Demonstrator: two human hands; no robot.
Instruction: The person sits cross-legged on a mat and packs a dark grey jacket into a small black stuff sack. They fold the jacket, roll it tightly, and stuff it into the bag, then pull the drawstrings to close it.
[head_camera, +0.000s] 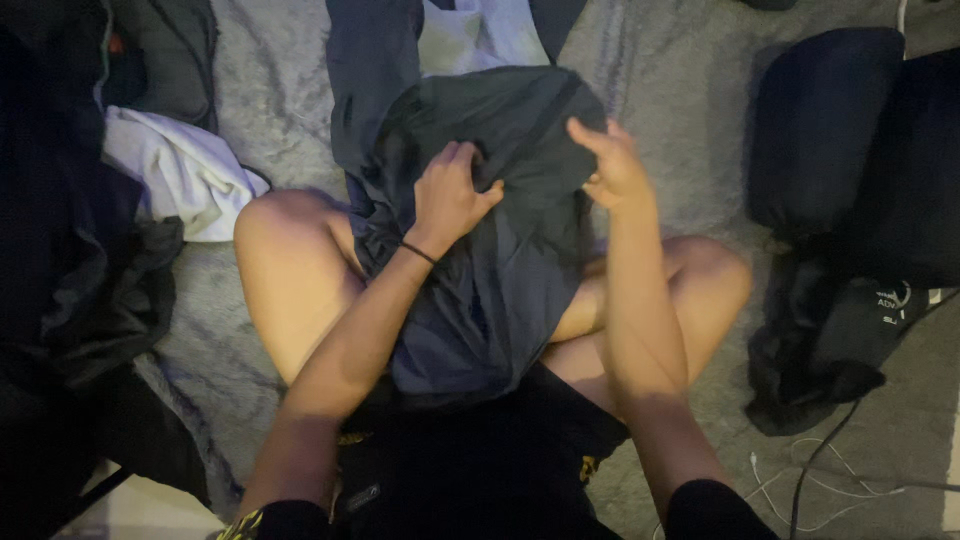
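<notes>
Head view: our left hand and right hand both close on the dark garment, gripping its upper edge. It drapes over our lap, long axis running from hands toward body.

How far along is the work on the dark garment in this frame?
Done: nothing lies visibly folded. In hand: the left hand and right hand both grip the dark garment, bunched and draped over the lap. Left: a white cloth and dark clothes lie crumpled on the grey blanket.
</notes>
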